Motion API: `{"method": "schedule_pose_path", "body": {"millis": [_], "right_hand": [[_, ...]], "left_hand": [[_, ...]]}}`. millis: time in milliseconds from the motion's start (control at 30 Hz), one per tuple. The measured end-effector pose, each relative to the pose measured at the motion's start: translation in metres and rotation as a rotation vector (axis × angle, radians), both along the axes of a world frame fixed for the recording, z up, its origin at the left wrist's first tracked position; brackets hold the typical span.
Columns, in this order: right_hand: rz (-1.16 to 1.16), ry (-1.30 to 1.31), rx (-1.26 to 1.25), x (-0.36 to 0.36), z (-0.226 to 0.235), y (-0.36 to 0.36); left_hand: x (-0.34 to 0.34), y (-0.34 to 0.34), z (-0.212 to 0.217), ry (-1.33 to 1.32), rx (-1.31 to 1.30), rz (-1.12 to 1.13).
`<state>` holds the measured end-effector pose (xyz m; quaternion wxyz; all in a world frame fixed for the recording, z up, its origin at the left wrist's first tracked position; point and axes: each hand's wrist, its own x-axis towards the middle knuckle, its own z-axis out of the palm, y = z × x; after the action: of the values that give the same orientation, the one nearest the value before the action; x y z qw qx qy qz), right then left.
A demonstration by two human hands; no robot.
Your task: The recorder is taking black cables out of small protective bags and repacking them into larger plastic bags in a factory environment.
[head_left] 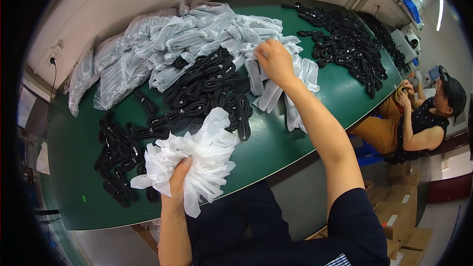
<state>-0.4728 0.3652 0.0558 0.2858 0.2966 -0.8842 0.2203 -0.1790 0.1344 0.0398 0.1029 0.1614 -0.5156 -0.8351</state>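
Observation:
My left hand [178, 175] is closed round a thick bunch of thin white plastic bags [209, 152], which fan out above the table's front edge. Farther off and to the right, my right hand [274, 61] has its fingers bent together at the edge of a big heap of cables in white bags [212, 32]. Whatever lies between those fingertips is hidden. Just below that hand, several bagged cables [268, 96] lie loosely on the green table [266, 152]. Coiled black cables [197, 91] without bags are piled between my two hands.
More black cable coils [116, 150] lie at the left, beside larger clear sacks [118, 79] of bundles. A long pile of black cables [340, 39] covers the far right. Beyond the table's right side a person [423, 113] sits working. Cardboard boxes [399, 216] stand on the floor.

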Motion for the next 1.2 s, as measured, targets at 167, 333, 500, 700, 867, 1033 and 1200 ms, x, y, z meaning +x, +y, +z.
{"method": "schedule_pose_path", "body": {"millis": [167, 333, 500, 700, 867, 1033, 1200], "right_hand": [[0.162, -0.221, -0.397, 0.04, 0.032, -0.043], [0.477, -0.511, -0.404, 0.116, 0.045, -0.077], [0.861, -0.8, -0.465, 0.156, 0.038, -0.085], [0.345, -0.292, -0.268, 0.097, 0.028, -0.05], [-0.157, -0.315, 0.342, 0.06, 0.012, 0.005], [-0.187, -0.184, 0.476, 0.071, -0.022, 0.014], [-0.165, -0.205, 0.412, 0.063, -0.03, 0.009]], "left_hand": [[-0.004, 0.004, 0.005, 0.021, -0.216, -0.025], [-0.018, 0.014, 0.029, 0.28, -0.652, -0.105], [-0.021, 0.0, -0.003, 0.212, -1.087, -0.105], [-0.009, -0.015, 0.004, 0.111, -0.721, 0.052], [0.001, -0.018, 0.003, 0.174, -0.608, 0.092], [0.001, -0.009, 0.005, 0.081, -0.511, 0.083], [0.008, -0.012, -0.003, 0.091, -0.506, 0.069]]}}
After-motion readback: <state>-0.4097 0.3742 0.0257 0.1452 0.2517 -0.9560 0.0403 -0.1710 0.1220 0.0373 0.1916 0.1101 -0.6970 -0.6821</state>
